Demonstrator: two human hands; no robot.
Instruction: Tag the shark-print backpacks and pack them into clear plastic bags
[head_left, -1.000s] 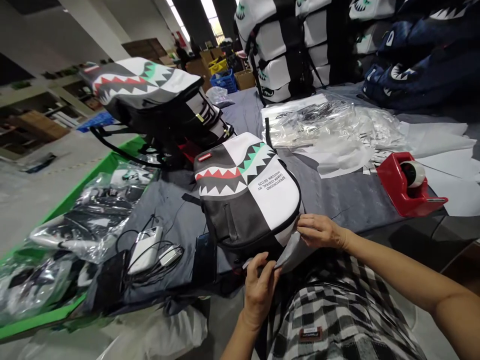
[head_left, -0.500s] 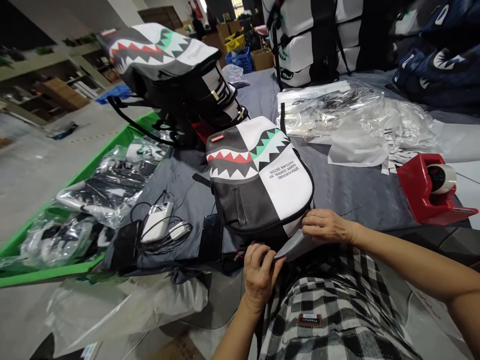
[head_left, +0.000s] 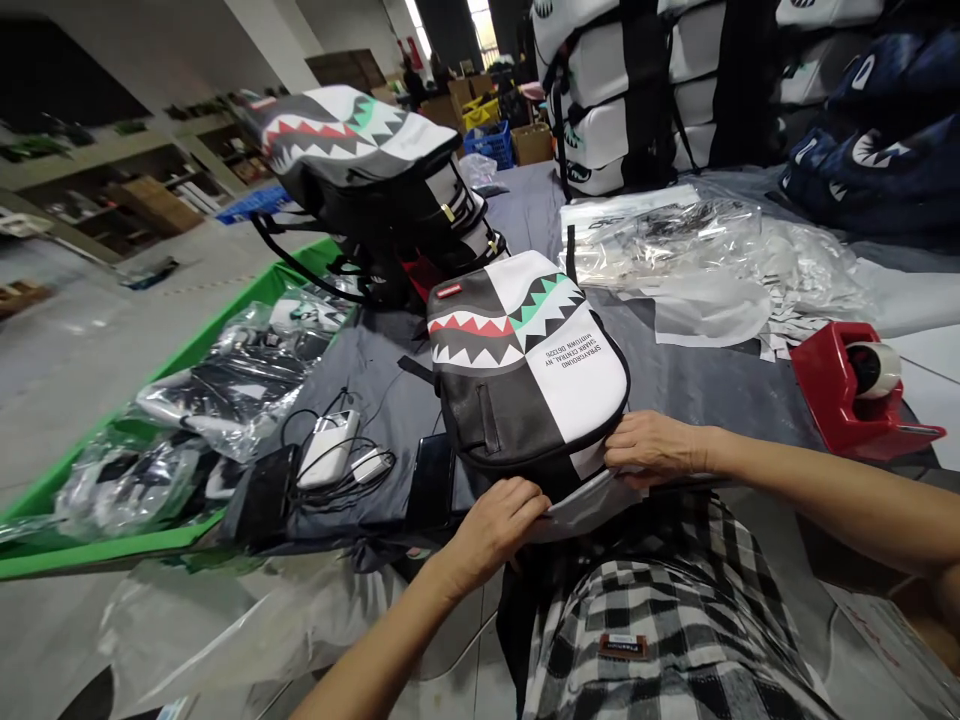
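A small black-and-white backpack (head_left: 574, 390) with a shark-mouth print lies front up on the grey-covered table, its lower edge toward me. A thin, pale translucent plastic sheet or bag (head_left: 589, 508) spans its near end. My right hand (head_left: 652, 445) is closed on the plastic at the backpack's lower right corner. At the lower left corner, my left hand (head_left: 504, 515) curls over the plastic's other side, fingers against the backpack's bottom edge. Both sets of fingertips are partly hidden. How far the plastic reaches under the backpack I cannot tell.
Left of the backpack lie a phone (head_left: 431, 482) and a white charger (head_left: 328, 450) with tangled cables. A red tape dispenser (head_left: 844, 395) stands right. Clear plastic bags (head_left: 675, 235) and stacked backpacks (head_left: 360, 190) lie behind. A green-rimmed bin (head_left: 112, 553) holds bagged goods.
My left hand has moved up from the plastic's corner to the backpack's lower left edge, and the plastic is spread wider. My right hand stays at its corner. The view has tilted slightly.
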